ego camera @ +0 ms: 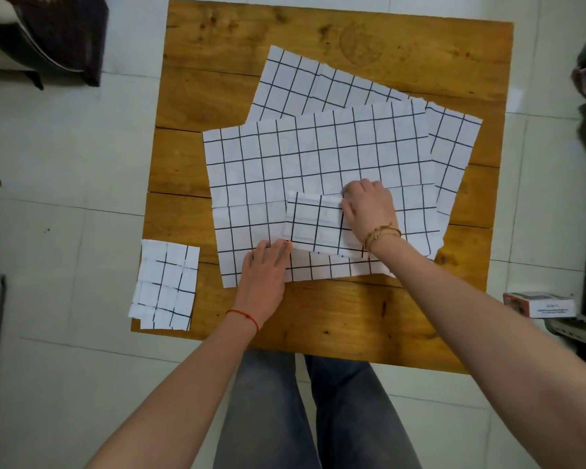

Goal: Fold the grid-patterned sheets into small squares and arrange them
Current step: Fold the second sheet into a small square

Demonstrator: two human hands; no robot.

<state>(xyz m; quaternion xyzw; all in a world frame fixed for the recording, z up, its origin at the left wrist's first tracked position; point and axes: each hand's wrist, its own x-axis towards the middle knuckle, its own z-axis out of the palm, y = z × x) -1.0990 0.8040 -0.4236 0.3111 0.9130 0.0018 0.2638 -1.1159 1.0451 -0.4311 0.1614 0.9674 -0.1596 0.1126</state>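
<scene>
Nearest: a person's legs in grey trousers, seen below the near edge of a wooden table (pixel 318 319). Left forearm with red thread at the wrist; left hand (pixel 266 269) lies flat, fingers straight and together, pressing the near left corner of a partly folded sheet (pixel 313 225). Right forearm with bead bracelet; right hand (pixel 369 206) rests on the far right part of that same folded piece, fingers bent down onto the paper edge; whether they pinch a flap or merely press cannot be told. Near left table corner: a stack of finished folded squares (pixel 164 284), grid-patterned, slightly fanned, overhanging the table edge. Beneath the folded piece: a flat unfolded sheet (pixel 301 157), spread over mid-table. Farther: another flat sheet (pixel 318 82), angled, partly covered by the former, its right side showing past it. Floor, right: a small carton (pixel 538 302). Step in hand, by judgement: creasing an intermediate fold, the piece still oblong and larger than the finished squares. Next move likely calls for one more fold, edges matched along the grid lines, left hand anchoring, then transfer to the stack.
</scene>
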